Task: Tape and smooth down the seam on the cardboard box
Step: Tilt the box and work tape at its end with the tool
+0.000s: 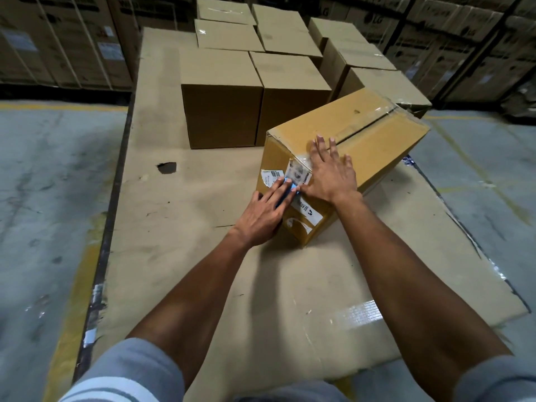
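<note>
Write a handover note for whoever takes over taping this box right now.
Left hand: pressing a small blue tool against the near end of the brown cardboard box.
Right hand: flat and open over the top edge, pressing clear tape.
Done: tape runs along the top seam.
Left: smooth the tape end down the near face.

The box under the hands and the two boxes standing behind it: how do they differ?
The near box sits skewed and carries labels; the two rear boxes stand square, side by side, with plain fronts. Both hands touch the near box; none touches the rear boxes. All are brown cardboard.
</note>
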Demonstrator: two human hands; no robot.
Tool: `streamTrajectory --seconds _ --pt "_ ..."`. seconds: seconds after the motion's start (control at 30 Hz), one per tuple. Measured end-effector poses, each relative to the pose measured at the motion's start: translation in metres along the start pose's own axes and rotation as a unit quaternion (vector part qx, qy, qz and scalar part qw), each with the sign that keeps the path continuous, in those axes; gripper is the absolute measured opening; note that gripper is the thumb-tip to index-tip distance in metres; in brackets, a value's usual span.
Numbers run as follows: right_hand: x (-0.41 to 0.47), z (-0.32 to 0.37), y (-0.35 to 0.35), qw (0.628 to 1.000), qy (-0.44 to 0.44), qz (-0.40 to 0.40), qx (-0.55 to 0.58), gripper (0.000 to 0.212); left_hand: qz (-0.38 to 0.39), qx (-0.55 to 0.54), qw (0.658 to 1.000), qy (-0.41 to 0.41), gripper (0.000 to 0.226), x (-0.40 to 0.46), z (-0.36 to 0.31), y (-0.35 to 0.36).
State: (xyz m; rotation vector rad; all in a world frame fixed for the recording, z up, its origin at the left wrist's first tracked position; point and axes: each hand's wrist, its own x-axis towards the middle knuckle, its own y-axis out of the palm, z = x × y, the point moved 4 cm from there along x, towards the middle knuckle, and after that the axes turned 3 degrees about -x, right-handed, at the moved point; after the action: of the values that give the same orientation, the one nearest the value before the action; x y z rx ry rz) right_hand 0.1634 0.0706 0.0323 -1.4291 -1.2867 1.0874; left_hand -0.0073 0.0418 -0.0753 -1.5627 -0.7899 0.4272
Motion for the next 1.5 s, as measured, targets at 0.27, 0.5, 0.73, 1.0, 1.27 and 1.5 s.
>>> streamTrajectory --seconds 0.27,0.5,0.73,1.0,1.27,1.5 --pt "-0.006 0.007 -0.006 0.997 0.052 0.006 -0.053 0.138 0.0 -0.006 1.0 -0.017 0.09 0.0 -0.004 -0.001" --pt "-0.011 0.011 -0.008 0.997 0.054 0.006 -0.046 0.139 0.028 0.007 1.0 -0.004 0.095 0.001 -0.002 -0.009" --pt "-0.012 0.011 -0.009 0.997 0.058 0.017 -0.044 0.138 0.051 0.012 0.999 0.01 0.092 0.005 0.001 -0.012" --pt "-0.011 0.011 -0.01 0.997 0.069 0.018 -0.041 0.135 0.053 0.016 0.998 0.015 0.079 0.008 0.003 -0.021" --pt "-0.01 0.012 -0.006 0.997 0.061 0.023 -0.045 0.139 0.072 -0.02 0.997 0.012 0.073 0.005 0.0 -0.017" --pt "-0.006 0.01 -0.005 0.999 0.048 0.017 -0.011 0.14 0.069 0.016 0.997 0.01 0.073 0.004 0.005 -0.016"
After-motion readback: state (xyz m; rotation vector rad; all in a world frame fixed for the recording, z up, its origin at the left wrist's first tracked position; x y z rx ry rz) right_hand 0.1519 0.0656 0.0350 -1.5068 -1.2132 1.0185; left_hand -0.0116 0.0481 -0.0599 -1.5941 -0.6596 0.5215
